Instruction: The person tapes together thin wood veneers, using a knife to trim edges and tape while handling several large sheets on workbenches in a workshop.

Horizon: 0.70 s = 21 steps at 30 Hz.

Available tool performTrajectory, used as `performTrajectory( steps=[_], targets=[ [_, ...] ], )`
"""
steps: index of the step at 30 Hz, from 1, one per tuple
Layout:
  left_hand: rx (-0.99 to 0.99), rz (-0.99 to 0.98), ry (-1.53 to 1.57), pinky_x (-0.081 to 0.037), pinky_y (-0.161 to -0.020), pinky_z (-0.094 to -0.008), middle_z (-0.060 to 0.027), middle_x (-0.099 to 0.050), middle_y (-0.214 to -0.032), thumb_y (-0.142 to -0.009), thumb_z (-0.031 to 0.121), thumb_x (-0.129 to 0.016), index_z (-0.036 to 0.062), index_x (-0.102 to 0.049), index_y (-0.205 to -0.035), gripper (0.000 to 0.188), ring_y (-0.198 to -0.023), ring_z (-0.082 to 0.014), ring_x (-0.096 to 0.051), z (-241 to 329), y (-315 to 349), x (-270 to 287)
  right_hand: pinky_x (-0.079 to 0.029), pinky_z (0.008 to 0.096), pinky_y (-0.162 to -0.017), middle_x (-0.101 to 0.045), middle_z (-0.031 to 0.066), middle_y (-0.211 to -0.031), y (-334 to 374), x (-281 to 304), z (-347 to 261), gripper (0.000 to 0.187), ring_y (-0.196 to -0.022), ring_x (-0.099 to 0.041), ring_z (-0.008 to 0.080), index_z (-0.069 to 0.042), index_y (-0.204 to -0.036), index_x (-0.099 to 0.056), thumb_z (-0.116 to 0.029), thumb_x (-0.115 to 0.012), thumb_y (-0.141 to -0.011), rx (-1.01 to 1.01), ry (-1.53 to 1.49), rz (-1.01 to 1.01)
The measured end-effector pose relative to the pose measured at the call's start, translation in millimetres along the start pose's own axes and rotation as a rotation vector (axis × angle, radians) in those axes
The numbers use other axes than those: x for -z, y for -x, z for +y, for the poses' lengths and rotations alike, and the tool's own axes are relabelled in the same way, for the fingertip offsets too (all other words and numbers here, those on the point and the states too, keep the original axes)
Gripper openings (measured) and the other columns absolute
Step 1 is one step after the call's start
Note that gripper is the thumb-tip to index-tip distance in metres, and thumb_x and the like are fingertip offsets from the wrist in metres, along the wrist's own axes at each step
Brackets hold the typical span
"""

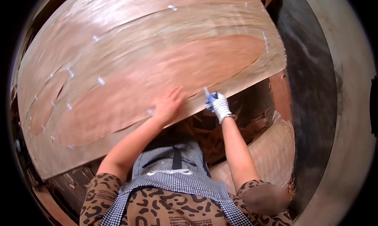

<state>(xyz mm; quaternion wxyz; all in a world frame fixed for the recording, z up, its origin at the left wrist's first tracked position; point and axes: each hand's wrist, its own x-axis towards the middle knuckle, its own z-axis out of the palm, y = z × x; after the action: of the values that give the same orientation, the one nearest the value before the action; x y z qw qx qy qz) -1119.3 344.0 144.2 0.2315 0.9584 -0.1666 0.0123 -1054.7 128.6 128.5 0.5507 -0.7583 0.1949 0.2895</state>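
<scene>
A large, thin tan sheet [244, 78] that looks like wood veneer lies before me. On it is a long reddish-brown oval piece [130, 88], with short white tape strips [101, 81] along its edge. My bare left hand [169, 107] lies flat on the oval's near edge, fingers stretched and slightly blurred. My right hand [219, 106], in a striped white glove with blue fingertips, is closed on a small whitish strip of tape [206, 91] at the oval's near right edge. The strip's lower end is hidden by the fingers.
A smaller reddish oval [49, 102] with tape around it lies at the left. Below the sheet's near edge are brown scraps [256, 125] and a stack of curved tan sheets [252, 151]. Dark floor [309, 100] runs along the right.
</scene>
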Motion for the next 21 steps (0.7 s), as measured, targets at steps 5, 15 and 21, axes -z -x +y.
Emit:
performTrajectory(
  steps=[5, 15, 21],
  targets=[
    [-0.203, -0.015, 0.091, -0.024, -0.101, -0.0377, -0.0147, -0.034, -0.131, -0.076, 0.017, -0.052, 0.0007, -0.042, -0.118, 0.046, -0.121, -0.0262, -0.033, 23.9, -61.9, -53.5, -0.035, 0.027, -0.036, -0.05, 0.0021, -0.055, -17.7, -8.6, 7.9, 0.022, -0.041, -0.045, 0.0111, -0.006, -0.067, -0.049, -0.02, -0.061, -0.078, 0.025, -0.131, -0.025],
    [0.282, 0.252, 0.055, -0.027, -0.1, -0.0373, -0.0125, -0.038, -0.129, -0.074, 0.015, -0.051, 0.0054, -0.044, -0.119, 0.046, -0.12, -0.0276, -0.034, -39.7, -172.9, -20.0, -0.04, 0.0247, -0.038, -0.055, 0.0065, -0.061, -131.0, 50.3, -104.6, 0.009, -0.049, -0.052, 0.0126, 0.0, -0.076, -0.05, -0.008, -0.05, -0.081, 0.337, 0.198, -0.128],
    [0.112, 0.093, -0.115, -0.02, -0.103, -0.0383, -0.0113, -0.034, -0.132, -0.08, 0.017, -0.043, 0.0052, -0.037, -0.125, 0.047, -0.123, -0.0272, -0.03, -61.6, -222.3, -36.1, -0.042, 0.026, -0.037, -0.056, 0.0061, -0.06, -186.3, -5.7, -149.3, 0.016, -0.048, -0.054, 0.0121, -0.002, -0.071, -0.053, -0.014, -0.057, -0.08, 0.268, 0.246, -0.101]
  ],
)
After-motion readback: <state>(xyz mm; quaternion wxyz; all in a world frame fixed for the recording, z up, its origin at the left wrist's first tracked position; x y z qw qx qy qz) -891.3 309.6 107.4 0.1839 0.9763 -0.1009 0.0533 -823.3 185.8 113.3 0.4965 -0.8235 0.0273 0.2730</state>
